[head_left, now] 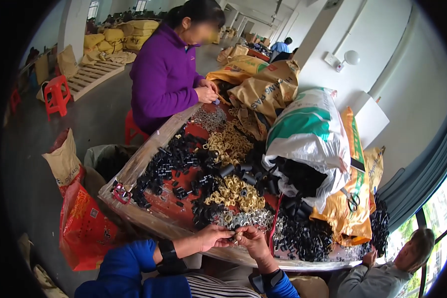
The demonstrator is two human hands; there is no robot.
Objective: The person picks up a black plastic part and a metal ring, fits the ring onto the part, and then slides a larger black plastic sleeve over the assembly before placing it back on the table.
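Note:
My left hand point(214, 238) and my right hand point(252, 240) meet at the table's near edge, fingers pinched together. Between their fingertips is a small dark piece point(232, 239), mostly covered, its exact kind too small to tell. Just beyond my hands lies a heap of small silver metal pieces point(252, 219). Behind it is a pile of brass-coloured fittings point(237, 192), with a second brass-coloured pile point(229, 144) farther back. Black plastic parts point(155, 175) are strewn over the left of the red tabletop point(165, 207), and more black parts point(303, 237) are heaped to the right.
A white and green woven sack point(310, 124) spills black parts at the right, beside orange sacks point(350, 218) and scissors point(353, 200). A person in purple point(164, 74) works across the left side; another in grey point(377, 275) sits at the right. A red bag point(84, 228) stands left.

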